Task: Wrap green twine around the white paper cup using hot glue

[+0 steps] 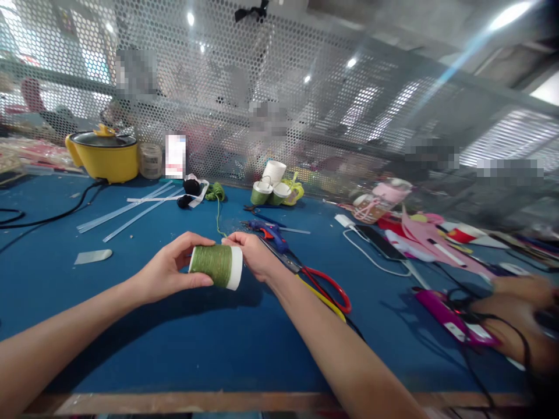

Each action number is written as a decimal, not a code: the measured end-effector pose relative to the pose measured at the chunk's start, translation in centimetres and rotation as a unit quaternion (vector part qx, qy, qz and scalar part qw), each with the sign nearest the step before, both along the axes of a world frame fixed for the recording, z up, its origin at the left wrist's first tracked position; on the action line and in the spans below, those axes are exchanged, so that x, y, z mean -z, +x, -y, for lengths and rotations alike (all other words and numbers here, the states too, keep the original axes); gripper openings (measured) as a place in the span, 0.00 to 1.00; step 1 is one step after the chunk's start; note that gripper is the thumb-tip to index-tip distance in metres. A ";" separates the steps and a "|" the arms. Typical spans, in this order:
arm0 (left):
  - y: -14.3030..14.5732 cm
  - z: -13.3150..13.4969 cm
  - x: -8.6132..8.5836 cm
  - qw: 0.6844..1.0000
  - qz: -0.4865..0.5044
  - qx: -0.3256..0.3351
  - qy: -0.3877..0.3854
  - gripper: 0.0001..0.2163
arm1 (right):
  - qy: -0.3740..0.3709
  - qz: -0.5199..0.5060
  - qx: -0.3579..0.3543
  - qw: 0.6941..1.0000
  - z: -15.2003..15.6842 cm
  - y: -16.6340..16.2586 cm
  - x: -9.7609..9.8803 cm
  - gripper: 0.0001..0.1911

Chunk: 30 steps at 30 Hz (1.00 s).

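Note:
My left hand [168,269] grips a small white cup [213,265] lying sideways above the table, thumb below and fingers over the top. Green yarn is wound closely around most of its side, leaving a white band bare at the right end. On the far side of the cup, my right hand [254,255] is closed, its fingertips pinching the green yarn strand [218,220]; the rest of its grip is partly hidden. That strand runs back to a loose green yarn ball [215,191] near the mesh partition.
Red-and-yellow-handled scissors [325,285] and a blue glue gun [273,233] lie right of my hands. Behind stand several small cups [274,170]. Clear glue sticks [131,209] and a yellow pot [107,157] are left. A co-worker's hands [515,308] hold a purple device [454,317] at right.

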State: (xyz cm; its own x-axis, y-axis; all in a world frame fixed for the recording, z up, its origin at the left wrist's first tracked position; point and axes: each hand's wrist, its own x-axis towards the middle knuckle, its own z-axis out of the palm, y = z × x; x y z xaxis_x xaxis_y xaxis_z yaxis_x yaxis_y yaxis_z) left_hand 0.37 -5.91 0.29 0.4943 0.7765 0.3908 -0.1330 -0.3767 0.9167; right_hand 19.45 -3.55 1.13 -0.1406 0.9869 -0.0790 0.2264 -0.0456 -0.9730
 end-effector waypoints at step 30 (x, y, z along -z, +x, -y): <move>-0.3 -1.0 0.5 0.981 -0.081 -0.119 0.126 0.19 | 0.144 0.069 0.063 0.985 1.7 -0.5 -1.9 0.18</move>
State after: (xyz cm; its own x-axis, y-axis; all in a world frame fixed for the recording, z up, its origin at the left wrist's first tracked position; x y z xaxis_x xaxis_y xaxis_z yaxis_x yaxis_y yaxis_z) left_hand 0.08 -4.86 -0.20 0.3818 0.7665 0.5165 0.1264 -0.5969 0.7923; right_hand 18.96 -5.25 3.01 -0.0223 0.9802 0.1969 0.3675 0.1912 -0.9101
